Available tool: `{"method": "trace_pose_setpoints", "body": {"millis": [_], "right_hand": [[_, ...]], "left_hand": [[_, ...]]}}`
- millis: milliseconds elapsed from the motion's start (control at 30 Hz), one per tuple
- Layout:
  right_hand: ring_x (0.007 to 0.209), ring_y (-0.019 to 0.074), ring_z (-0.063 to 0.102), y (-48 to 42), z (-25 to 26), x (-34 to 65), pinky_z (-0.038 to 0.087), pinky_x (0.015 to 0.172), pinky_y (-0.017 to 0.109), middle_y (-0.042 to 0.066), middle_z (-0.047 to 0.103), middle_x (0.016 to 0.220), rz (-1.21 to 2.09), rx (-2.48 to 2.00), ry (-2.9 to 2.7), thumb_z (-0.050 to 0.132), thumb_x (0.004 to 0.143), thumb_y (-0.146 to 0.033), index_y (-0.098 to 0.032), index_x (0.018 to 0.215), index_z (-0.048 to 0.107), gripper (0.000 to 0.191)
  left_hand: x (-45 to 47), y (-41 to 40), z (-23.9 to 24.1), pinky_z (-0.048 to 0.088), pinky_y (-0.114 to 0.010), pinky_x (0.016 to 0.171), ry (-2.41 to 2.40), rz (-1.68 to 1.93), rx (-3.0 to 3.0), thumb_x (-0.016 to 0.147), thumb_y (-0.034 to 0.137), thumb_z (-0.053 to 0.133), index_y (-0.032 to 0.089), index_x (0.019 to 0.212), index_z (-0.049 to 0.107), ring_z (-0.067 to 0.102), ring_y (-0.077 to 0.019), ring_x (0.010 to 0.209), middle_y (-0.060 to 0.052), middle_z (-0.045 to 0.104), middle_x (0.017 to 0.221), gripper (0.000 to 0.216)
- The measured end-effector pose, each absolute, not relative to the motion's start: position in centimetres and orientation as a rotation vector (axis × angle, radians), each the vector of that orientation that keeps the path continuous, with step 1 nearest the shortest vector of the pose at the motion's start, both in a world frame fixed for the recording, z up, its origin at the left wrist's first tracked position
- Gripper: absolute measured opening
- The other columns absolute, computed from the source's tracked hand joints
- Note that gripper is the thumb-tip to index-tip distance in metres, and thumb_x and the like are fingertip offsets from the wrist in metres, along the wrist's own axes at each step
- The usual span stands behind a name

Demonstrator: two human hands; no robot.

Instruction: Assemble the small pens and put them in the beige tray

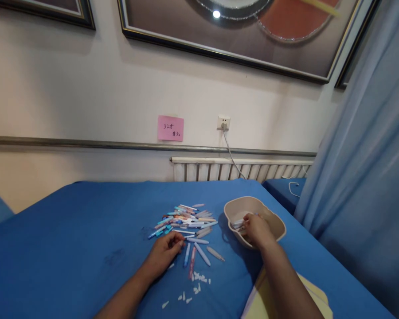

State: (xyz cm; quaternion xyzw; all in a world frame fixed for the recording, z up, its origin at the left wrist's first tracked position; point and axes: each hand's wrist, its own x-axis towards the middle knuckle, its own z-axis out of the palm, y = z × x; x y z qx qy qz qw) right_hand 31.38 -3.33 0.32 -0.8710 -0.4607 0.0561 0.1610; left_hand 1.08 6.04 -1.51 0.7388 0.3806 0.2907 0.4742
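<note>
A pile of several coloured pens (186, 220) lies on a blue cloth-covered table (69, 248). My left hand (164, 252) rests at the near edge of the pile, fingers curled with the tips pinching at a pen. My right hand (257, 230) reaches into a beige bowl (275, 221) right of the pile, fingers closed around a pen; other pens lie in the bowl. Small white caps or bits (194, 288) are scattered on the cloth near my left wrist.
A white radiator (239, 169) runs along the wall behind the table, with a plugged socket (223, 122) and a pink note (170, 128) above it. A pale blue curtain (369, 177) hangs at the right. A yellow object (315, 294) lies under my right forearm.
</note>
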Motion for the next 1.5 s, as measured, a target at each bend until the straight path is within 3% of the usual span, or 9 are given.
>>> {"method": "trace_pose_setpoints", "body": {"millis": [433, 567, 700, 767, 900, 1100, 1333, 1500], "right_hand": [[0.092, 0.0245, 0.06, -3.8, 0.8, 30.4, 0.041, 0.076, 0.031, 0.015, 0.063, 0.099, 0.025, -2.519, -1.463, 0.05, 0.077, -0.013, -0.017, 0.087, 0.069, 0.021], [0.09, 0.0256, 0.06, -3.9, 1.4, 30.2, 0.041, 0.076, 0.033, 0.016, 0.063, 0.1, 0.011, -2.521, -1.451, 0.047, 0.081, -0.016, -0.015, 0.094, 0.067, 0.024], [0.095, 0.0241, 0.058, -4.0, 2.9, 28.3, 0.04, 0.082, 0.033, 0.016, 0.062, 0.105, -0.155, -2.212, -1.32, 0.037, 0.088, -0.018, -0.014, 0.111, 0.059, 0.033], [0.098, 0.0221, 0.056, -4.1, 3.5, 26.3, 0.039, 0.087, 0.031, 0.012, 0.063, 0.103, -0.202, -1.893, -1.394, 0.036, 0.088, -0.019, -0.016, 0.107, 0.059, 0.03], [0.088, 0.0189, 0.059, -4.4, 3.2, 21.7, 0.042, 0.079, 0.028, 0.007, 0.065, 0.094, 0.045, -1.613, -1.632, 0.04, 0.088, -0.018, -0.019, 0.1, 0.06, 0.024], [0.083, 0.0171, 0.061, -3.7, 0.3, 18.9, 0.041, 0.074, 0.024, 0.005, 0.068, 0.091, 0.336, -1.75, -1.864, 0.044, 0.087, -0.02, -0.02, 0.092, 0.062, 0.019], [0.079, 0.0166, 0.062, -2.6, -1.7, 20.2, 0.038, 0.069, 0.024, 0.004, 0.068, 0.085, 0.409, -1.818, -1.823, 0.045, 0.086, -0.022, -0.021, 0.088, 0.062, 0.017], [0.075, 0.0162, 0.062, -2.4, -2.1, 20.7, 0.037, 0.065, 0.023, 0.003, 0.068, 0.08, 0.422, -1.82, -1.807, 0.045, 0.087, -0.025, -0.021, 0.086, 0.061, 0.017]], "left_hand": [[0.9, 6.3, -1.6, 0.04, -0.024, 0.058, 0.919, 0.695, 1.821, 0.072, 0.038, 0.057, 0.019, 0.075, 0.058, 0.051, -0.0155, 0.059, 0.002, 0.057, 0.063, 0.02], [0.9, 6.3, -1.6, 0.04, -0.024, 0.058, 0.915, 0.696, 1.802, 0.072, 0.039, 0.057, 0.019, 0.076, 0.059, 0.052, -0.0153, 0.059, 0.002, 0.058, 0.064, 0.021], [1.0, 6.2, -1.8, 0.041, -0.025, 0.059, 0.913, 0.696, 1.793, 0.071, 0.039, 0.057, 0.018, 0.075, 0.059, 0.053, -0.0154, 0.06, 0.001, 0.06, 0.065, 0.022], [1.1, 6.2, -1.9, 0.042, -0.025, 0.059, 0.903, 0.692, 1.783, 0.072, 0.037, 0.056, 0.017, 0.076, 0.058, 0.053, -0.0152, 0.06, 0.0, 0.061, 0.067, 0.021], [1.1, 6.0, -2.2, 0.044, -0.026, 0.06, 0.884, 0.719, 1.747, 0.071, 0.035, 0.056, 0.017, 0.079, 0.058, 0.054, -0.0145, 0.059, 0.0, 0.062, 0.069, 0.019], [0.4, 6.8, -2.4, 0.046, -0.026, 0.057, 0.997, 0.941, 1.654, 0.071, 0.038, 0.058, 0.016, 0.081, 0.059, 0.057, -0.0142, 0.056, -0.001, 0.064, 0.07, 0.024], [-0.5, 8.0, -2.1, 0.043, -0.022, 0.051, 1.15, 1.12, 1.515, 0.07, 0.043, 0.059, 0.015, 0.08, 0.06, 0.057, -0.0128, 0.053, 0.0, 0.065, 0.068, 0.029], [-0.5, 8.0, -2.2, 0.044, -0.024, 0.056, 1.187, 1.11, 1.627, 0.073, 0.041, 0.054, 0.016, 0.082, 0.061, 0.059, -0.0152, 0.061, 0.0, 0.065, 0.071, 0.028]]}}
